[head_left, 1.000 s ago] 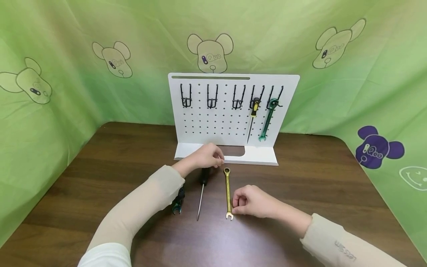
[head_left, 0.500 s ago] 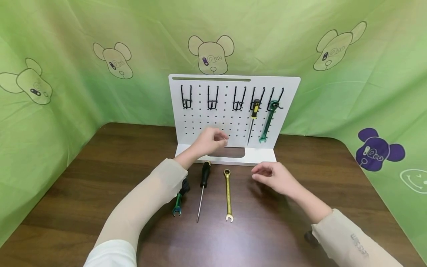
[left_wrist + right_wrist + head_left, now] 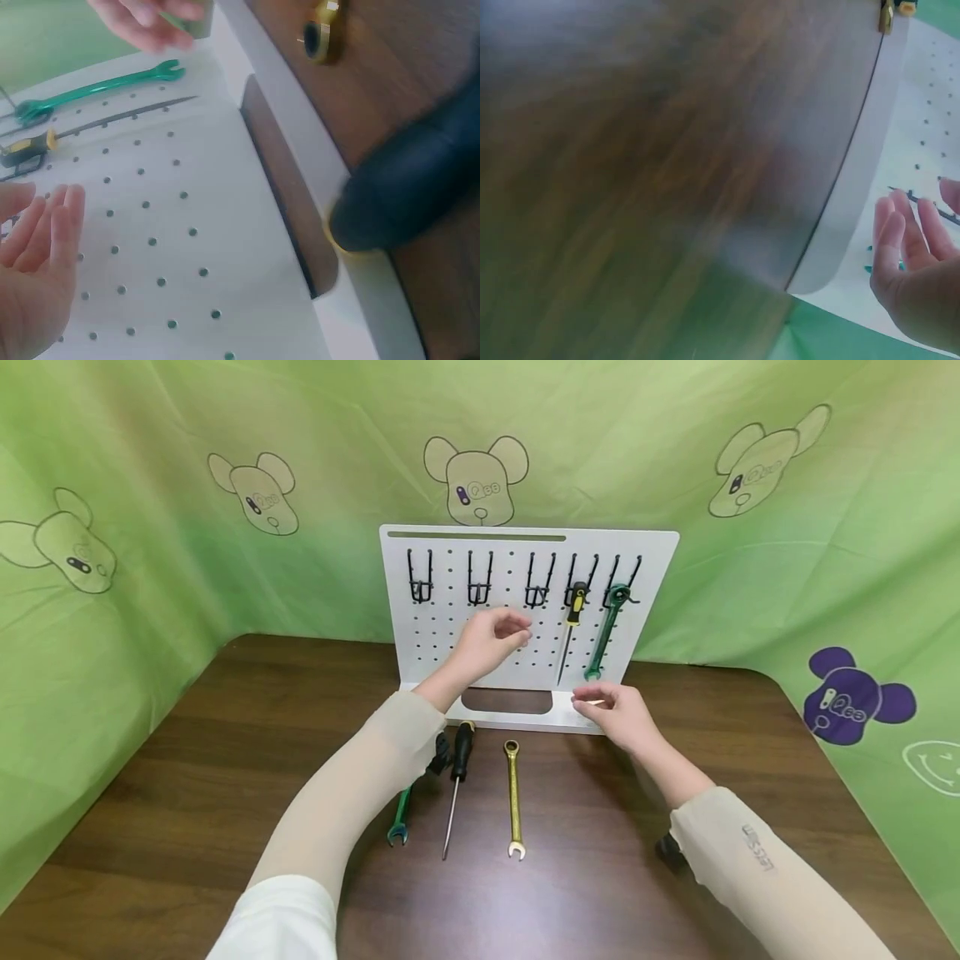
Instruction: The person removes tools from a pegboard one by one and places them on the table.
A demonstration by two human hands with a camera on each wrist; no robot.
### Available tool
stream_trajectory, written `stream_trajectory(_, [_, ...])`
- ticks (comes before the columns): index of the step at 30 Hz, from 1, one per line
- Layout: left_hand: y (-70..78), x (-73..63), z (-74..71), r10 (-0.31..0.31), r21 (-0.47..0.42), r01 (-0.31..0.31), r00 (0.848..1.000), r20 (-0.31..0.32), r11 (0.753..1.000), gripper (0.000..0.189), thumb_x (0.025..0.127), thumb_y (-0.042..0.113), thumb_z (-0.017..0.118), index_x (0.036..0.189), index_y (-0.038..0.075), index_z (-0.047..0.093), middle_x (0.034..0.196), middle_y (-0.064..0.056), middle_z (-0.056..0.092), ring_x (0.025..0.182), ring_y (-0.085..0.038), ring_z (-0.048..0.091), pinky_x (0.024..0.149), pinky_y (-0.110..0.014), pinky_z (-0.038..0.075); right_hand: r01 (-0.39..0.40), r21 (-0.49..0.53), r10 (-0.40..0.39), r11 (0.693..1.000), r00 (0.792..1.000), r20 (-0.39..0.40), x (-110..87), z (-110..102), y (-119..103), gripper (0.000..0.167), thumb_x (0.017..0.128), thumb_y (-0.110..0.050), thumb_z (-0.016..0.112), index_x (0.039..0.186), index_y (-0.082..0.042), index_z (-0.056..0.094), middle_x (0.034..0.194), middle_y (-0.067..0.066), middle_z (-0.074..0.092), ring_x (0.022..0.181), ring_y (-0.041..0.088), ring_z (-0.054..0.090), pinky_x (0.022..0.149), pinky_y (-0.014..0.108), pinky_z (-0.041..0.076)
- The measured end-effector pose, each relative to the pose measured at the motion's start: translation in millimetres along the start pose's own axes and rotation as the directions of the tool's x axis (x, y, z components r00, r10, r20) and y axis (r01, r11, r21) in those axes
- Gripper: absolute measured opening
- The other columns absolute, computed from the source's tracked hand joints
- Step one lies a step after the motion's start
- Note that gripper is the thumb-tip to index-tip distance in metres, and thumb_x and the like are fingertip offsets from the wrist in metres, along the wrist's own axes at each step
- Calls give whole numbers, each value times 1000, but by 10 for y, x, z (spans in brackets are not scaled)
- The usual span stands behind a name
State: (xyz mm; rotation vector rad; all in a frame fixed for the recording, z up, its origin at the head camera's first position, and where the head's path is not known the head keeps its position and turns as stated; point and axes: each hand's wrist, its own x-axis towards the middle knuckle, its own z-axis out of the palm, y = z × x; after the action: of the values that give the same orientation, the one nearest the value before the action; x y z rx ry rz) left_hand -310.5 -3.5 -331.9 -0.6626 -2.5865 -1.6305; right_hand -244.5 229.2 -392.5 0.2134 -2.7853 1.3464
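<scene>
In front of the white perforated metal pegboard (image 3: 525,635) standing on the dark wooden table (image 3: 187,760), the left hand (image 3: 491,639) is raised with fingers loosely curled and empty, near the board's black wire hooks (image 3: 536,581). The right hand (image 3: 615,710) hovers relaxed and empty over the board's base, just below the hanging green wrench (image 3: 603,631) and the yellow-and-black-handled screwdriver (image 3: 572,627). On the table lie a gold combination wrench (image 3: 513,797), a black-handled screwdriver (image 3: 456,789) and a small green wrench (image 3: 399,818).
</scene>
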Motion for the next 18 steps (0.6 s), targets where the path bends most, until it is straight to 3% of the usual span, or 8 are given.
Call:
stream_trajectory(7, [92, 131, 121, 16, -11, -17, 999, -49, 1000, 25, 95, 12, 66, 119, 4, 67, 115, -10, 73, 102, -20, 69, 88, -20, 54, -62, 66, 63, 996, 998, -19, 174, 72, 30, 36, 95, -10, 64, 128, 7, 61, 122, 27, 66, 81, -3, 56, 69, 11, 46])
stream_trajectory(13, [113, 211, 268, 9, -102, -16, 998, -62, 995, 27, 94, 8, 67, 121, 4, 66, 115, -12, 73, 102, -22, 70, 87, -20, 55, -97, 155, 99, 983, 995, -2, 249, 111, 35, 40, 96, -7, 63, 132, 8, 57, 129, 29, 62, 82, -13, 54, 70, 7, 47])
stream_trajectory(18, [126, 239, 364, 9, -148, -22, 997, -82, 989, 28, 94, 6, 67, 121, 2, 66, 117, -13, 72, 103, -24, 70, 87, -19, 55, -78, 187, 71, 979, 997, 44, 307, 145, 24, 44, 96, -6, 62, 136, 8, 52, 133, 29, 59, 90, -6, 59, 71, 9, 49])
